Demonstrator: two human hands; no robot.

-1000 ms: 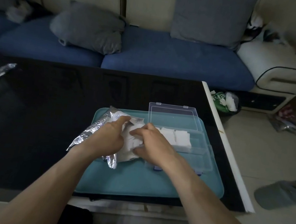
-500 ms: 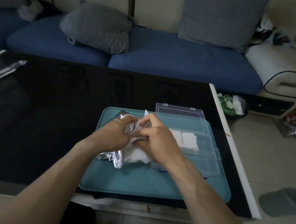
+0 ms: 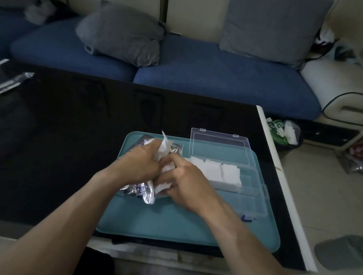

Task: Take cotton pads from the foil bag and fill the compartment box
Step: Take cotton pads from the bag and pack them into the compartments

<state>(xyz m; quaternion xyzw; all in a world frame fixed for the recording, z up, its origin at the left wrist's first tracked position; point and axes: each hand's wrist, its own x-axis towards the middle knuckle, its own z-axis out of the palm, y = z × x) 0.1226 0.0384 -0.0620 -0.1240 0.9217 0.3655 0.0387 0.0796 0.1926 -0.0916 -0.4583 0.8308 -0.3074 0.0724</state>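
The left hand (image 3: 142, 164) curls around the crumpled foil bag (image 3: 142, 190), which lies on the teal tray (image 3: 189, 223) and juts out beneath that hand. Right beside it, touching, the right hand (image 3: 185, 180) pinches white cotton pads (image 3: 163, 169) bunched between both grips. The clear compartment box (image 3: 246, 189), lid open, sits just right of the right hand, with more pads in its far compartments.

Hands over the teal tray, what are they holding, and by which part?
Left hand grips the foil bag near its open top; right hand pinches cotton pads at the bag's mouth.
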